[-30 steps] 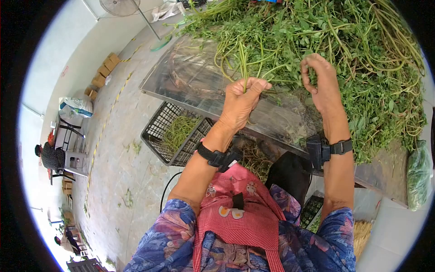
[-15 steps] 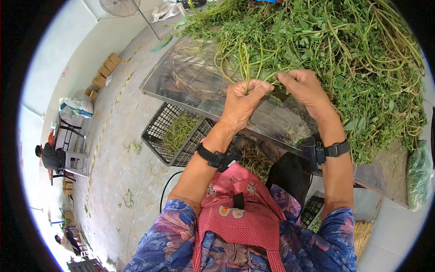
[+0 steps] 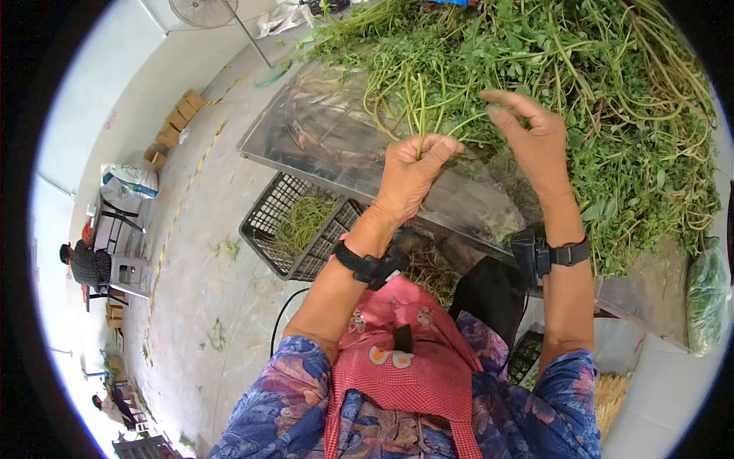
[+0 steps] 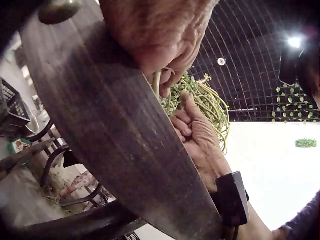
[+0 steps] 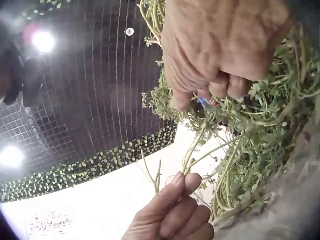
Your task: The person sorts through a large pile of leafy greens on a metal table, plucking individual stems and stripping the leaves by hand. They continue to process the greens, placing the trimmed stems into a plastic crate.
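My left hand [image 3: 413,172] pinches a small bunch of thin green stems [image 3: 420,107] between thumb and curled fingers, over the front edge of the metal table [image 3: 329,145]. The stems stick up and away from the fist; in the right wrist view the pinched stems [image 5: 187,160] show above the left thumb and forefinger. To the right, my right hand [image 3: 535,141] hovers at the edge of a big heap of leafy green stems [image 3: 612,99]. Its thumb and forefinger stand apart, bent, beside the tip of one slanting stem from the bunch.
A black plastic crate [image 3: 264,214] with cut stems stands on the floor below the table's left end. At the right lies a clear bag of greens [image 3: 707,294]. A fan [image 3: 206,11] stands at the back, and a person [image 3: 84,264] sits far left.
My right hand came in from the right to the stems beside my left hand, then drew back up and right with its fingers parted. The left hand stays gripping the bunch.
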